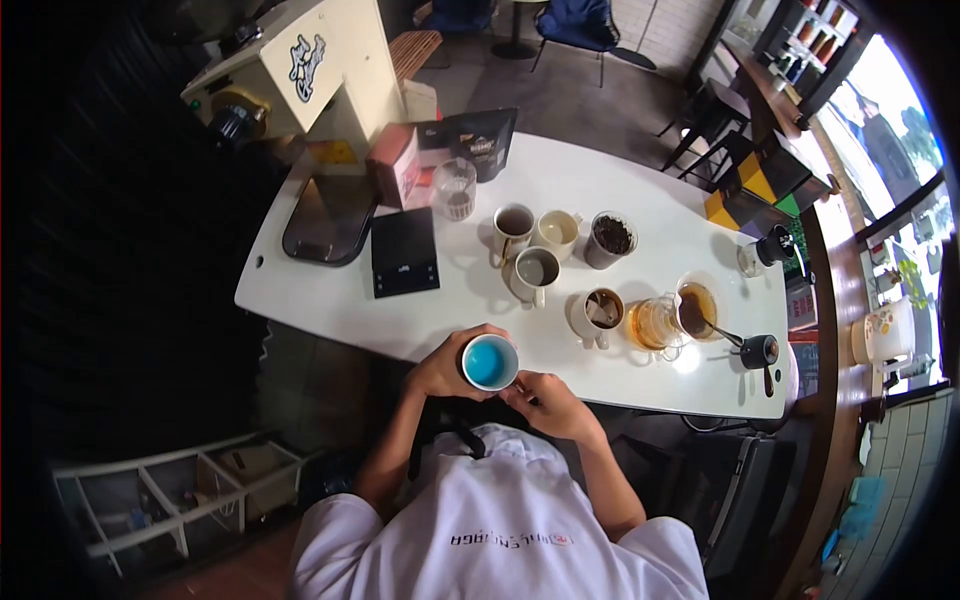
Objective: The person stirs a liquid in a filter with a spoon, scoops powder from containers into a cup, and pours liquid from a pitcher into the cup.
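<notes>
Close to my body, at the table's front edge, I hold a mug (490, 362) with a bright blue inside, its mouth facing up. My left hand (440, 366) is wrapped round the mug's side. On the other side, my right hand (552, 404) has its fingers closed at the handle. Beyond my hands, a grey-lined mug (536, 268), a mug of brown liquid (513, 222) and a cream mug (558, 232) stand grouped. To the right is a mug with a tea bag-like packet (602, 310) in it.
On the white table (330, 315) lies a black scale (404, 255). A clear glass (455, 190), a cup of dark grounds (610, 240), a glass server of amber liquid (652, 325) and a dripper (695, 308) also stand there. A cream machine (310, 70) is at the far left.
</notes>
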`<state>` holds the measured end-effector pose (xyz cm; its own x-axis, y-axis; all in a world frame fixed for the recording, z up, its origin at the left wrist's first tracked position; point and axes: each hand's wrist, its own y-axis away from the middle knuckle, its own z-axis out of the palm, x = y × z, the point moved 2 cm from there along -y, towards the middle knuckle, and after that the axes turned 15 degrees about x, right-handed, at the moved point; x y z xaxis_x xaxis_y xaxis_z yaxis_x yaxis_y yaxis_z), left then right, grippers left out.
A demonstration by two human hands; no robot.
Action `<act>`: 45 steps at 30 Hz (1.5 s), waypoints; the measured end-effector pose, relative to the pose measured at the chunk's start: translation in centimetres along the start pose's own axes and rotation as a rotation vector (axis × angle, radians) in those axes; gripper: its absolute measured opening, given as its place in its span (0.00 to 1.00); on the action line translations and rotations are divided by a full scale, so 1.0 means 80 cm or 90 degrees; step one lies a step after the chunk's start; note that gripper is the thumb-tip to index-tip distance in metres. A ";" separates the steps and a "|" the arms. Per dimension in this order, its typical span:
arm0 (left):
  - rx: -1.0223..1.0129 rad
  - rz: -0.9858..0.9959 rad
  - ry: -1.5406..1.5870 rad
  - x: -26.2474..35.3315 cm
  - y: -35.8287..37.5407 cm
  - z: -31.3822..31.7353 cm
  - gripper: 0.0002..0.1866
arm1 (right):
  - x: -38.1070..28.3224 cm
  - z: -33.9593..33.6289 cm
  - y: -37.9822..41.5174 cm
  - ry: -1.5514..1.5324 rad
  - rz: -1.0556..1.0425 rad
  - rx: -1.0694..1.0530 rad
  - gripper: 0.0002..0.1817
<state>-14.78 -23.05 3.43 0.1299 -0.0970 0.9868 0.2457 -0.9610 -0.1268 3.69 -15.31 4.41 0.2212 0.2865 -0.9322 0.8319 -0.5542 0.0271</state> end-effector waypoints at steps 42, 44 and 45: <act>-0.149 0.020 0.009 -0.065 -0.061 0.052 0.41 | 0.055 0.008 0.035 0.014 0.167 0.375 0.24; -0.177 0.005 0.015 -0.046 -0.061 0.076 0.43 | 0.035 -0.007 0.061 -0.001 0.128 0.413 0.24; -0.199 0.007 0.020 -0.040 -0.061 0.091 0.43 | 0.030 -0.015 0.077 0.001 0.138 0.433 0.24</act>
<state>-9.39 -16.20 0.17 0.0997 -0.1110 0.9888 -0.0640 -0.9924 -0.1049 9.97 -17.09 2.76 0.3462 0.1159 -0.9310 0.2671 -0.9635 -0.0206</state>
